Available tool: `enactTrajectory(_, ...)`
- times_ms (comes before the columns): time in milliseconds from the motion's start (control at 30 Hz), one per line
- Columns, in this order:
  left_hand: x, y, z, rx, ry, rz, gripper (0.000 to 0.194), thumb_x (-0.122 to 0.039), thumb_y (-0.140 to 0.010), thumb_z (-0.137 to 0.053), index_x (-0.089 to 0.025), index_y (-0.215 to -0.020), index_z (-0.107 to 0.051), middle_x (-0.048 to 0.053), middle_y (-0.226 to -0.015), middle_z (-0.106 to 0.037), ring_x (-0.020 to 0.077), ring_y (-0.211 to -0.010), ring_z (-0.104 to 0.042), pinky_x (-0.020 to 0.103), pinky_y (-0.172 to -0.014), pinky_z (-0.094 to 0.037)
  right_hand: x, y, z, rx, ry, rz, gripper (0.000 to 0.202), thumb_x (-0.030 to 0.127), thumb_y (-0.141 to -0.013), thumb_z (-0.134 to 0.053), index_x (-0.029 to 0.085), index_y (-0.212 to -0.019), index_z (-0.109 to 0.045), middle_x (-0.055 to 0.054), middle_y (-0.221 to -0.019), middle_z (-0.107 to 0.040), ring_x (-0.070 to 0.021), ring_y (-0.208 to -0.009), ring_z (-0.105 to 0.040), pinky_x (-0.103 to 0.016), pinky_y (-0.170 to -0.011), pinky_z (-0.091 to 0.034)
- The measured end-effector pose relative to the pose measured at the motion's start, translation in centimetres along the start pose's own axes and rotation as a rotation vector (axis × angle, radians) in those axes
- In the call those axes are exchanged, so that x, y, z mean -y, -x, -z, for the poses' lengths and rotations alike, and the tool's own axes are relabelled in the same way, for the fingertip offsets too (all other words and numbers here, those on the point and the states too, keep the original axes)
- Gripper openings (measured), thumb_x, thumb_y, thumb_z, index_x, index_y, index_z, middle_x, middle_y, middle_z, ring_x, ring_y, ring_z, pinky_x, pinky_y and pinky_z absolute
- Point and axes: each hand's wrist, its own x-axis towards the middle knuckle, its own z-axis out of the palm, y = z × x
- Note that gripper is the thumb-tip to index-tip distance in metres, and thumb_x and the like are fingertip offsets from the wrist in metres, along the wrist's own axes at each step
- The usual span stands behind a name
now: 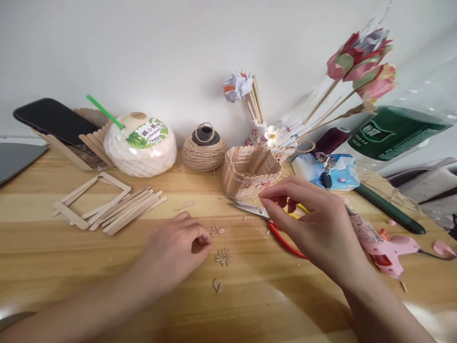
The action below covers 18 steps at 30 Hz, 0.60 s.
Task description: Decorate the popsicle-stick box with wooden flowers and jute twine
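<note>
My left hand (180, 245) rests low over the wooden table with thumb and forefinger pinched together. A tiny pale sliver shows at its fingertips, too small to name. Just right of those fingers lie small wooden petal pieces (217, 231), a flower-like cluster of slivers (223, 257) and a petal pair (218, 286). My right hand (309, 219) is raised above the scissors (285, 240), its thumb and forefinger closed in a pinch; whatever is between them, if anything, cannot be made out. The red and yellow scissor handles are partly hidden behind this hand.
Craft sticks (130, 209) and a stick frame (93, 200) lie left. Behind stand a phone (57, 121), a wrapped coconut (141, 152), a twine spool (203, 155) and a stick basket (246, 178). A pink glue gun (391, 250) and a green bottle (389, 133) are right.
</note>
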Motion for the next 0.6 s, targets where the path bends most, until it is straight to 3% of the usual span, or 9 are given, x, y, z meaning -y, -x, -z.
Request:
enactTrajectory(233,-0.6,-0.1,-0.7,-0.064,-0.06,-0.028,0.013,-0.019,-0.081,-0.052,-0.02,-0.075,-0.063,0.001,-0.082,-0.067,0.0198,-0.085,-0.054,0.033,-0.074,-0.043,-2.2,1.0,0.7,0.14,0.023,-0.069,0.013,0.008,-0.078,-0.055,0.016,-0.075,-0.065,-0.002,-0.075,-0.064,-0.0134,-0.067,-0.057,-0.027,-0.062,-0.044)
enactTrajectory(600,-2.1,-0.9,-0.9,-0.039,-0.099,0.034,0.011,-0.022,-0.083,-0.055,-0.019,-0.077,-0.064,0.0,-0.085,-0.068,0.0215,-0.089,-0.053,0.036,-0.076,-0.042,-4.2,1.9,0.0,0.19,0.042,-0.04,0.012,0.012,-0.08,-0.055,0.017,-0.077,-0.065,-0.002,-0.076,-0.062,-0.0127,-0.066,-0.056,-0.024,-0.057,-0.04)
